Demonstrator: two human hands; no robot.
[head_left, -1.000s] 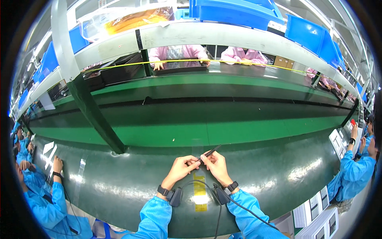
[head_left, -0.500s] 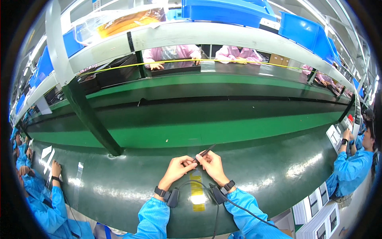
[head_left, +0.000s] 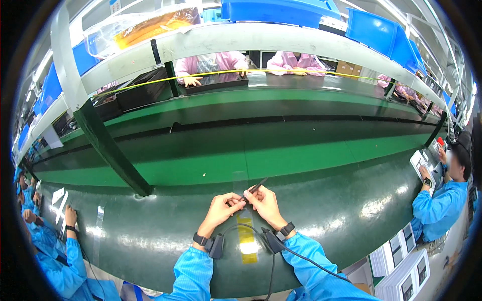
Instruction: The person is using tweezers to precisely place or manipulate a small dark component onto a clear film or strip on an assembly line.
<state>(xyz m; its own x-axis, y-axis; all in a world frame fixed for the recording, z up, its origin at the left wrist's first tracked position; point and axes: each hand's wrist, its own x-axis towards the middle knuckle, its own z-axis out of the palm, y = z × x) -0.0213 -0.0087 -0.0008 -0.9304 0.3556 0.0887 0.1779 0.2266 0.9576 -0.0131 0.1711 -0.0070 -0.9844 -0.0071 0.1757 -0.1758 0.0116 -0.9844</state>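
Pen-like black tool (head_left: 259, 185) pinched at mid-bench (head_left: 160, 215)

And right now the tool is held in the right hand (head_left: 264, 204), a narrow grip closed on its shaft, the upper end tilted away to the right! The left hand (head_left: 220, 210) is brought in just beside it, thumb and fingers drawn together near the tool's lower end; whether anything is pinched in that grip cannot be told. Both hands are placed over the dark green bench, around the far end of a yellow tape strip (head_left: 246, 236) stuck down between the forearms.

Both wrists are wrapped in black straps, the left strap (head_left: 200, 240) and the right strap (head_left: 287, 229), and a black cable (head_left: 274, 273) is looped between them. Off to the left, a clear tape strip (head_left: 98, 226) is laid on the bench, short of a slanting green post (head_left: 108, 145). Over at the right, a white panel (head_left: 420, 164) is touched by a blue-sleeved co-worker (head_left: 437, 205). High above, blue bins (head_left: 376, 35) are lined up on a pale shelf (head_left: 226, 44).
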